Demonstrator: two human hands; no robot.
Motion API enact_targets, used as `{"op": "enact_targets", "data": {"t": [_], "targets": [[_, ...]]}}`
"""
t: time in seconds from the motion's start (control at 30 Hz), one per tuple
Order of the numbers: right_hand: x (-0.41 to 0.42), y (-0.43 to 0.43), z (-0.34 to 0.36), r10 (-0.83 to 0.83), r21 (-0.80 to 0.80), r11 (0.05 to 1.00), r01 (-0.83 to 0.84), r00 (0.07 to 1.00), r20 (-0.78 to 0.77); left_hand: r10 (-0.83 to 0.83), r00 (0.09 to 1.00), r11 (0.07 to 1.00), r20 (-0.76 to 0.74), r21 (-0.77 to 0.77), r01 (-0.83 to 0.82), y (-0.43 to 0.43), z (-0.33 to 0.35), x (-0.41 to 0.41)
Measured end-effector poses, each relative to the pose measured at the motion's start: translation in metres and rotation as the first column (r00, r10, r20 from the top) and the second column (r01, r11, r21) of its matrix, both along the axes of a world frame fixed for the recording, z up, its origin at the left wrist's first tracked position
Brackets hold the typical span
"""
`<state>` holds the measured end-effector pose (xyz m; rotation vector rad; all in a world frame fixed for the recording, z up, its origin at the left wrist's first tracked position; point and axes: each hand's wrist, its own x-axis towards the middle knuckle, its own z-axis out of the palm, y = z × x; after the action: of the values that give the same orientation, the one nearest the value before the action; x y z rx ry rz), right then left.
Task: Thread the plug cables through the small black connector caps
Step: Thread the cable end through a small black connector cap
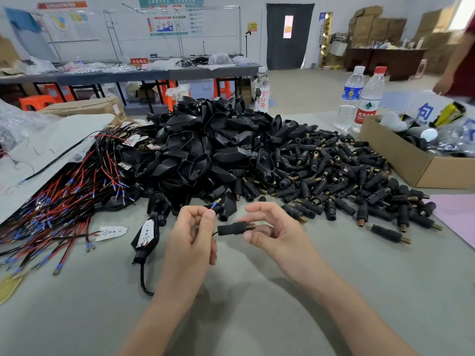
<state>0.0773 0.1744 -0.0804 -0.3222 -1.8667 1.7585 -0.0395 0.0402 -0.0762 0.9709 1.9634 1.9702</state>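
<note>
**Now at the bench: cable tip in one hand, cap in the other**

We pinch the red-and-blue tip of a plug cable (215, 204) between the thumb and forefinger of our left hand (191, 235), just left of frame centre. Beside it, our right hand (272, 232) holds a small black connector cap (232, 228), with the thumb beneath, curled fingers behind and the forefinger lifted clear. The cap's brass threaded end points right. A thin black lead leaves its left end toward the left hand; we cannot tell whether it belongs to the same cable.

Above the hands, a heap of black housings (205, 140) fills the middle of the grey table (231, 317). To its right lies a spread of loose caps (334, 170), and at the left edge a bundle of red and black wires (51, 201) with blue sleeves.

As for writing, a clear bottle (262, 91) behind the heap carries red characters, the lower two reading "白开". At upper right, a red-capped bottle (367, 98) shows "农夫" on its red label. The blue-labelled bottle (350, 96) beside it has print too small for us to read. A white sheet (424, 114) above the cardboard box (421, 173) at the right edge bears a large blue "包". On the far bench at upper left, a red sign (138, 61) reads "不合格区". The wall posters are too blurred to read.
</note>
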Motion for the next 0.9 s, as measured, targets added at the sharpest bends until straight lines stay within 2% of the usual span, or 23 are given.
{"op": "enact_targets", "data": {"t": [0.3, 0.6, 0.8, 0.9], "targets": [[-0.0028, 0.0025, -0.0025, 0.026, -0.066, 0.997, -0.03, 0.998, -0.062, 0.032, 0.999, 0.999, 0.006, 0.018, -0.032, 0.0018, 0.0006, 0.0028], [-0.0043, 0.0017, -0.002, 0.07, -0.113, 0.991, -0.076, 0.996, -0.061, -0.071, 0.993, 0.995, 0.092, 0.078, 0.063, 0.0017, 0.0027, 0.0006], [-0.0063, 0.0011, -0.0027, -0.054, -0.19, 0.981, 0.042, 0.997, -0.057, -0.11, 0.989, 0.993, 0.097, 0.062, 0.104, 0.0022, 0.0008, -0.001], [-0.0085, 0.0023, -0.0042, -0.1, -0.227, 0.97, 0.088, 0.994, -0.044, -0.119, 0.993, 0.993, 0.026, 0.011, 0.119, 0.0033, -0.003, 0.0002]]}}
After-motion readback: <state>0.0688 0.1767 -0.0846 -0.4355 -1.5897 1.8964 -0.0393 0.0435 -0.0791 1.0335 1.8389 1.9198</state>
